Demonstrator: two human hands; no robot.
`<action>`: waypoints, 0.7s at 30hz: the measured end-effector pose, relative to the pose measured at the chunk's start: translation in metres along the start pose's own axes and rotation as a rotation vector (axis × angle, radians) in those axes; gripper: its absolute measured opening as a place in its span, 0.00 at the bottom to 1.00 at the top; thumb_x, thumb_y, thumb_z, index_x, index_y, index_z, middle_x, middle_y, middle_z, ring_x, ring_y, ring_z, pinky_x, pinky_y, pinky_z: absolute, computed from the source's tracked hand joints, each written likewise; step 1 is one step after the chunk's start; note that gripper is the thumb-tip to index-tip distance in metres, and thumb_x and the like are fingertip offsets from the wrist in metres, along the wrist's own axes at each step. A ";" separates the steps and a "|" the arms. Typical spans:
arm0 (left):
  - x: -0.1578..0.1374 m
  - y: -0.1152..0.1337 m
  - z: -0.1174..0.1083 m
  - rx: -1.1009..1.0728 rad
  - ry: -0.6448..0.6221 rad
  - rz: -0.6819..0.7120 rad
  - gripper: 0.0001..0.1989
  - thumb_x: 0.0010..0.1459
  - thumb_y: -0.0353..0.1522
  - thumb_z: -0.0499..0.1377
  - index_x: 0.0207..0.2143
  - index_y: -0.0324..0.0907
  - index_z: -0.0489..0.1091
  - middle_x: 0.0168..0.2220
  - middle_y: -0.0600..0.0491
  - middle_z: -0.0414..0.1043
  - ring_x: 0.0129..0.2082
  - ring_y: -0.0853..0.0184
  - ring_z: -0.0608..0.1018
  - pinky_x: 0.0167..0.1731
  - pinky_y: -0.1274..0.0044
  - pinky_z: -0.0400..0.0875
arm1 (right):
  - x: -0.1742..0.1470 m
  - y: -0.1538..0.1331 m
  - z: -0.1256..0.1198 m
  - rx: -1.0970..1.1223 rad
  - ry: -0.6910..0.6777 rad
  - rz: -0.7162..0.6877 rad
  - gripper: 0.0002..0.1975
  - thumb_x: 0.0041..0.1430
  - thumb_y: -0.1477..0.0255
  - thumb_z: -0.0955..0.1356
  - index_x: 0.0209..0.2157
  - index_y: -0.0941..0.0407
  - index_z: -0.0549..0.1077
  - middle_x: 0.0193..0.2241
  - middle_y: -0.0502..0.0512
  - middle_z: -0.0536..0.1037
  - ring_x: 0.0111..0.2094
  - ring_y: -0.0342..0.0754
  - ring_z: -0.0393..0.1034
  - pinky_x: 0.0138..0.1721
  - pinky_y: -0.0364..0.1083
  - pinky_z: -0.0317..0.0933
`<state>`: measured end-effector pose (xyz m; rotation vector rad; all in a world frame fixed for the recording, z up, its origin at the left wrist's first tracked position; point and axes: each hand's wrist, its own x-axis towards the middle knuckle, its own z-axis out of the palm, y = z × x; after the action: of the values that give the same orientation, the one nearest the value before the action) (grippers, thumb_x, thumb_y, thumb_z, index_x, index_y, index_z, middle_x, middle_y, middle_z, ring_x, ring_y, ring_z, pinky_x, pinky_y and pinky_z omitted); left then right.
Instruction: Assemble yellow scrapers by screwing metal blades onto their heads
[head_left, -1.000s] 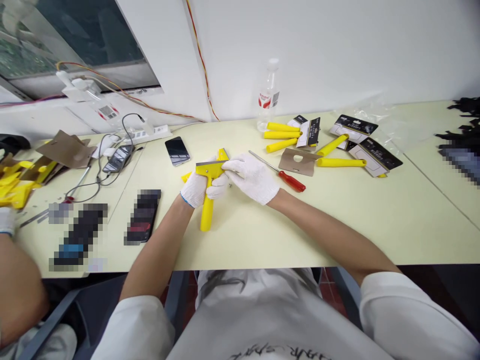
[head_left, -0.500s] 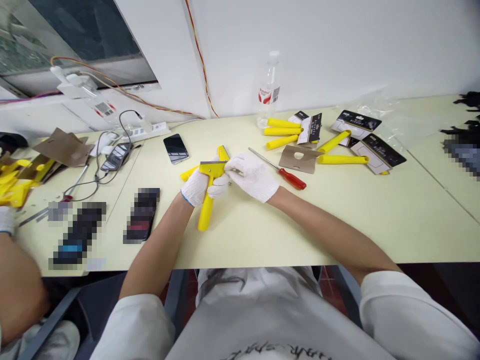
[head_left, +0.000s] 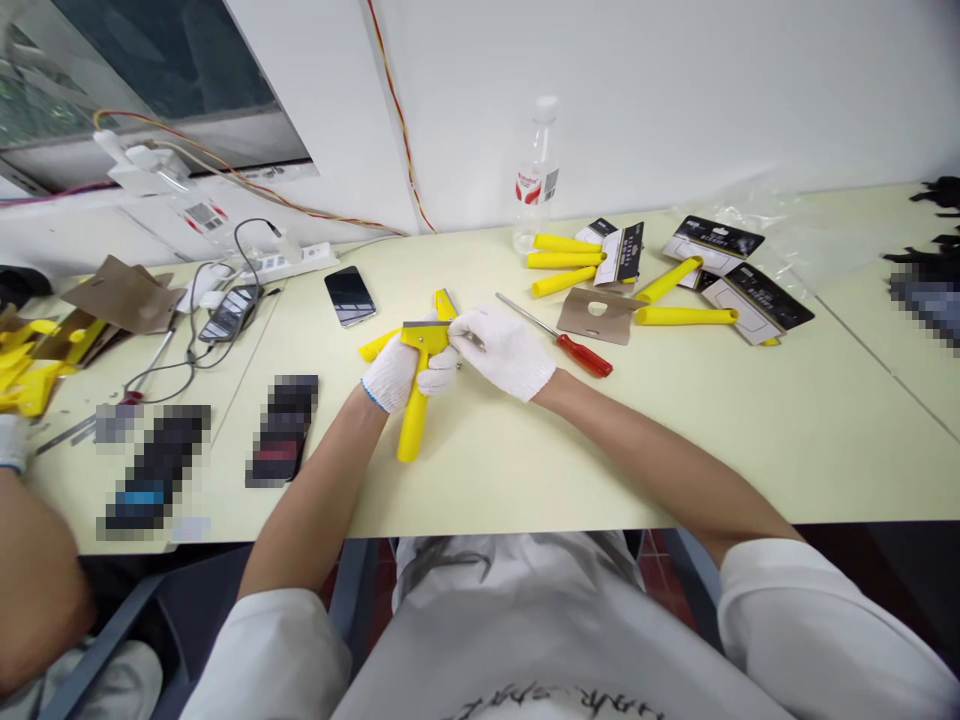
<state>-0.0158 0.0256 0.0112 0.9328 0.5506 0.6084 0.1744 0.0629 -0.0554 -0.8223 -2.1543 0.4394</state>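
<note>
Left hand [head_left: 391,376] clasped on a yellow scraper [head_left: 412,415], right hand [head_left: 508,352] bunched at the end of its head

Both hands wear white knitted gloves and meet above the worktop [head_left: 600,470], in front of the person's body. The left grip is closed around the T-shaped scraper: the palm lies behind it, and the curled fingers come round the right side, just below the head. The scraper's head is uppermost, with a dark, straight edge along its top, and its handle slants down toward the person.

The right grip is nearly closed, thumb and fingers drawn together at the right end of the scraper's head. What lies between those fingertips is hidden, so I cannot tell whether they pinch the scraper itself or some small part.

A second yellow scraper [head_left: 445,303] shows behind the left hand, its middle covered by the glove. A small metal piece [head_left: 458,366], too tiny to name, shows just beside the left fingers.

To the right of the right hand lies a red-handled screwdriver [head_left: 583,356], its shaft pointing away from the person. Just beyond it is a brown cardboard piece [head_left: 592,320] with a hole in it. A phone [head_left: 350,296] lies farther back on the left.
</note>
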 end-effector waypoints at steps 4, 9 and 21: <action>-0.002 -0.003 -0.004 0.055 0.140 0.030 0.29 0.84 0.57 0.53 0.36 0.46 0.65 0.18 0.61 0.54 0.12 0.71 0.54 0.12 0.77 0.51 | 0.001 -0.006 -0.004 0.062 0.052 0.092 0.06 0.79 0.71 0.68 0.44 0.51 0.78 0.44 0.57 0.83 0.44 0.54 0.77 0.54 0.54 0.71; -0.007 -0.001 -0.019 0.105 0.507 0.169 0.15 0.76 0.44 0.67 0.52 0.42 0.72 0.30 0.57 0.70 0.18 0.71 0.70 0.20 0.77 0.68 | 0.009 -0.004 -0.016 0.228 0.077 0.316 0.08 0.78 0.64 0.70 0.44 0.52 0.79 0.43 0.57 0.86 0.42 0.54 0.79 0.49 0.53 0.74; -0.022 -0.006 -0.009 0.698 0.530 0.186 0.42 0.69 0.31 0.68 0.82 0.40 0.63 0.46 0.48 0.81 0.37 0.63 0.82 0.37 0.74 0.77 | 0.020 -0.035 -0.058 0.164 -0.089 0.401 0.07 0.75 0.72 0.73 0.38 0.53 0.80 0.39 0.57 0.87 0.38 0.51 0.77 0.46 0.52 0.70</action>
<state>-0.0354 0.0128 0.0051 1.4995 1.2064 0.8609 0.1951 0.0531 0.0116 -1.1616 -1.9981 0.8582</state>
